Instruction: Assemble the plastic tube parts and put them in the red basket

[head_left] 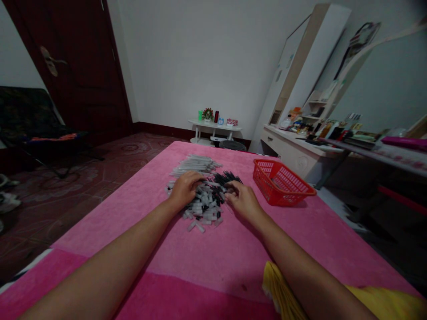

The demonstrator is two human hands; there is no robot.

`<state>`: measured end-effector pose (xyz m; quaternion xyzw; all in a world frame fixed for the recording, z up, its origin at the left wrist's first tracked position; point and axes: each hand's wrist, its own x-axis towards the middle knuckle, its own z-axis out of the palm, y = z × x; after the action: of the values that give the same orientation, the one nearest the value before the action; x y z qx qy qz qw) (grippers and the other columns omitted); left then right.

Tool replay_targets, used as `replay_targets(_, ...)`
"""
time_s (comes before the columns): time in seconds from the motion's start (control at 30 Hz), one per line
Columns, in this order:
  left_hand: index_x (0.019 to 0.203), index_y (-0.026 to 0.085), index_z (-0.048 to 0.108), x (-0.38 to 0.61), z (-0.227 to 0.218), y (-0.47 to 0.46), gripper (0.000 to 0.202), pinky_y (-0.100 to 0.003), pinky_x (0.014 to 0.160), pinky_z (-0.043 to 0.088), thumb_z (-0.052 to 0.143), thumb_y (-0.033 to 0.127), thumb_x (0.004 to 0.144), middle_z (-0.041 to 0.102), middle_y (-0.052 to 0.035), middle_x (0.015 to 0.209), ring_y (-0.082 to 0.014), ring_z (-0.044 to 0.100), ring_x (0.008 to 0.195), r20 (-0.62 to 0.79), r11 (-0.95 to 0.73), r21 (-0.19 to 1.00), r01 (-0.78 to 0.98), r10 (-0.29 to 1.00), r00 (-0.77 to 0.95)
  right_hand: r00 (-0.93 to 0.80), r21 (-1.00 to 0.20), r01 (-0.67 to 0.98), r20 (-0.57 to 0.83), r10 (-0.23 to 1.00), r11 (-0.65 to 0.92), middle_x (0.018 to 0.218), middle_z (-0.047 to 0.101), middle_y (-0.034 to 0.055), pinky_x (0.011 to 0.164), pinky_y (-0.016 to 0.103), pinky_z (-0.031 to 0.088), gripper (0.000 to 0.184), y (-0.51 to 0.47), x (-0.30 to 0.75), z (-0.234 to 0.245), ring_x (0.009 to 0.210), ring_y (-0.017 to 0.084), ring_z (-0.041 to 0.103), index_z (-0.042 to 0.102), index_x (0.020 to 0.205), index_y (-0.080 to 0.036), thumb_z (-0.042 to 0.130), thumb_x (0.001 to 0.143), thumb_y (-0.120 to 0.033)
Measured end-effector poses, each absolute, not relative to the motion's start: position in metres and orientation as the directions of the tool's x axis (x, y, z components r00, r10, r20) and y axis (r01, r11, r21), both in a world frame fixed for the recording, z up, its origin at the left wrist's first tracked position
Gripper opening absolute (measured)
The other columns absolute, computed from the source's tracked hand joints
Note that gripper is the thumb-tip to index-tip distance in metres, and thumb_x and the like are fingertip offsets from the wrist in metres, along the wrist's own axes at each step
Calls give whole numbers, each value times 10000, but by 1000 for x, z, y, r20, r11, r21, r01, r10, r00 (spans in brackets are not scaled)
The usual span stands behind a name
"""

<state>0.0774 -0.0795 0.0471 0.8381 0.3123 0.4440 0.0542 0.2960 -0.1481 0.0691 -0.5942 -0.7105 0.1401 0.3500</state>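
Left hand (184, 190), right hand (243, 201): fingers half-curled at pen caps (203, 207), grip unclear. Caps likely light, stiff, slippery; pinch mid-length. Black pen rods (229, 177) probably roll.

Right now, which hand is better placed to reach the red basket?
Likely your right hand: it's nearer the red basket, while your left hand is at the left of the pile.
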Motion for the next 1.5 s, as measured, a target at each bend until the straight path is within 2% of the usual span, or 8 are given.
replay_targets(0.17,963,182,670,79,46,-79,230,-345,836,468,499,89,841,674,-74,928,-201,597,918,713,-808,343,478,556,428,-53,-739,598,350,935,310,857,701,43,713,288,485,204,-147,295,68,782,175,639,683,885,-169,563,722,-194)
replay_targets(0.33,966,186,668,80,47,-80,226,-343,826,466,498,98,846,668,-76,929,-203,598,918,712,-811,327,485,549,438,33,-988,120,98,995,93,692,671,19,526,243,494,208,-149,291,71,606,160,656,587,822,-168,671,652,-253)
replay_targets(0.6,963,190,669,82,48,-84,222,-344,834,464,506,103,840,670,-78,929,-202,601,919,713,-819,330,469,542,445,6,-975,-209,-72,997,-69,591,649,-10,448,184,502,279,-152,295,81,472,95,593,599,799,-169,787,604,-233)
replay_targets(0.7,958,190,683,84,47,-82,230,-346,852,465,511,109,828,684,-72,935,-201,610,930,705,-803,414,428,581,408,9,-964,-251,-92,996,-87,629,677,7,520,175,535,265,-152,294,82,539,100,637,605,795,-160,777,594,-154)
replay_targets(0.9,955,146,699,83,43,-73,227,-335,791,515,528,189,810,720,-72,910,-201,656,839,581,-571,760,311,811,72,41,-965,-257,-58,997,-45,609,670,12,473,166,519,247,-150,294,80,505,96,616,619,790,-144,770,596,-167)
replay_targets(1.07,918,193,723,82,45,-77,232,-343,872,481,540,151,781,720,-55,924,-199,642,907,653,-721,598,349,691,309,51,-962,-273,-38,998,-23,623,666,-2,474,165,517,273,-149,296,79,508,88,609,630,783,-149,784,559,-165)
replay_targets(1.33,992,108,693,81,41,-66,295,-304,698,518,534,261,797,714,-59,775,-177,646,697,442,-435,892,124,896,-40,53,-964,-266,-23,998,-8,686,689,15,495,174,520,280,-149,295,79,539,92,621,632,778,-152,791,550,-191)
replay_targets(1.5,957,162,713,82,39,-71,245,-314,804,503,529,143,796,724,-59,909,-189,655,858,651,-642,671,371,749,119,84,-979,-202,-12,996,5,620,652,-10,441,179,481,301,-149,296,77,476,87,581,628,808,-162,780,572,-269)
